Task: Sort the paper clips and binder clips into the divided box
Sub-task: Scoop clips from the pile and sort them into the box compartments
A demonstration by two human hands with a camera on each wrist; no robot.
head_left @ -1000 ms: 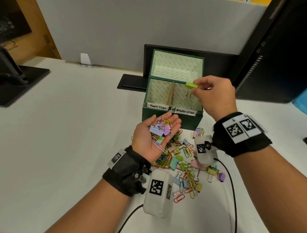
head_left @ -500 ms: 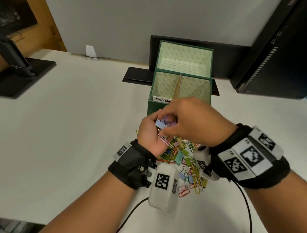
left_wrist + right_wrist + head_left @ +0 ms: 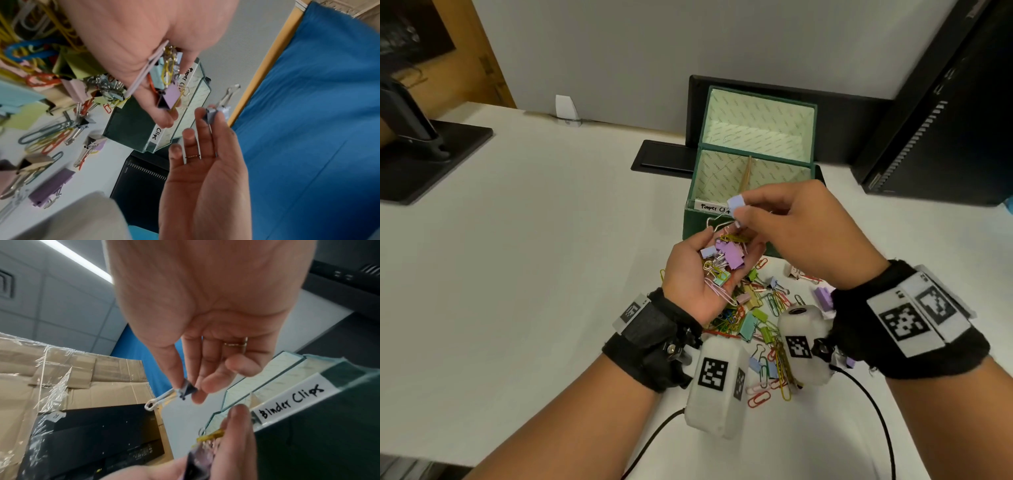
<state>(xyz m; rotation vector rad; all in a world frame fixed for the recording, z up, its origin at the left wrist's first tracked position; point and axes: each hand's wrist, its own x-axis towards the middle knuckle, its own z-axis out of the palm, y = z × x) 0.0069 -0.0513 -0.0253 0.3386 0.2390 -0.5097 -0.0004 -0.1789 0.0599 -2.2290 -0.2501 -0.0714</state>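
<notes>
My left hand is cupped palm up in front of the green divided box, holding a small heap of clips, purple and blue binder clips mixed with paper clips. My right hand hovers just above it and pinches a pale blue binder clip between thumb and forefinger, its wire handles pointing left. The same pale blue binder clip shows in both wrist views. The box front carries the labels "Paper Clips" and "Binder Clips".
A pile of coloured paper clips and binder clips lies on the white table under my wrists. A black monitor base stands far left, a black computer case at the right, a black panel behind the box.
My right hand dropped the green binder clip at the box, came back to my left palm, and now lifts a pale blue binder clip out of the heap.
</notes>
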